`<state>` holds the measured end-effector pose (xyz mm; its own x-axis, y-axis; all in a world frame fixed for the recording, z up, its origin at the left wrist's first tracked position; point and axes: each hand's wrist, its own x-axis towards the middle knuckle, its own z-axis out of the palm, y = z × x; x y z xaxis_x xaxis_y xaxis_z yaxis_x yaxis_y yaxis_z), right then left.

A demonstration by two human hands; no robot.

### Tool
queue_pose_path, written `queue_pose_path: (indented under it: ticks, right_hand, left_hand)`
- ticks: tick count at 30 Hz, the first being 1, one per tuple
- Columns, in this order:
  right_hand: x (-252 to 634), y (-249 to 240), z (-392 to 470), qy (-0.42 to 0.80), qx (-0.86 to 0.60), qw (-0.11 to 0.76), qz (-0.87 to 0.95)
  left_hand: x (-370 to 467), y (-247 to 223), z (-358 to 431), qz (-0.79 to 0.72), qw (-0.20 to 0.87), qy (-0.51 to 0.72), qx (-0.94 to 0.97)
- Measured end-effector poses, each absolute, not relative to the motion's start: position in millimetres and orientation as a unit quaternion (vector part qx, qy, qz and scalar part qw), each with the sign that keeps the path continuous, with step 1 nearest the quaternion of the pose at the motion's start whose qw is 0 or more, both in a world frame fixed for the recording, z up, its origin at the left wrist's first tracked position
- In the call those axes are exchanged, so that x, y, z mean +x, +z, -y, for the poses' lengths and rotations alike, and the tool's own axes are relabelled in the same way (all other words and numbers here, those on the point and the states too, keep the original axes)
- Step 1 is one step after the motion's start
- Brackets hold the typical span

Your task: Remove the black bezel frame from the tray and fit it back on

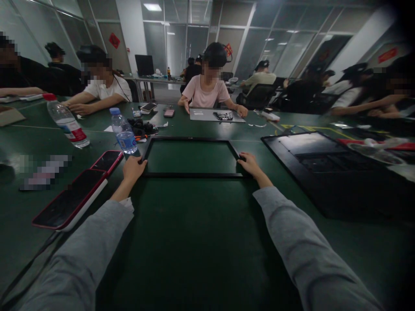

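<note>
A thin black rectangular frame (194, 176) lies at or just above the green table (194, 233), and the green surface shows through its opening. My left hand (133, 167) is closed on its left side, near the front corner. On the right side, my right hand (249, 164) grips the frame with thumb and fingers pressed together. Just beyond my left hand stands a clear water bottle with a blue cap (124, 134).
A large black panel (324, 168) lies at right. At left are a red-capped bottle (69, 125), a red-edged phone (73, 198) and another device. Black cables (142, 128) lie behind the blue-capped bottle. Across the table a person in pink (207, 90) sits at a grey board (202, 115).
</note>
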<state>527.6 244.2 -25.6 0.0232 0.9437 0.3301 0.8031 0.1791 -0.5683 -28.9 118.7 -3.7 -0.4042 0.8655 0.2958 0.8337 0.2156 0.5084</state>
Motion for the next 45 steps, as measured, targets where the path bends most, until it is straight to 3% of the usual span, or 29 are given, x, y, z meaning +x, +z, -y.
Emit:
queue_pose_path:
  ticks: [12,18,25,33,45]
  right_hand:
    - [524.4,-22.5,-240.7,0.085,-0.640,0.349,0.679]
    - [523.9,-20.4,-236.4,0.123,-0.636,0.460,0.608]
    - [501.6,3.4,-200.4,-0.036,-0.663,0.469,0.583]
    - [498.9,5.3,-196.0,-0.076,-0.651,0.528,0.541]
    - [501.9,-4.4,-207.5,-0.043,-0.631,0.482,0.606]
  left_hand:
    - [-18.4,6.5,-110.6,-0.761,0.010,0.323,0.562]
    - [-4.6,22.1,-98.6,-0.733,-0.054,0.414,0.537]
    - [6.8,36.2,-88.0,-0.702,-0.071,0.492,0.510]
    - [6.3,31.9,-91.5,-0.691,-0.053,0.463,0.553]
    - [-7.0,20.4,-103.5,-0.671,-0.081,0.482,0.558]
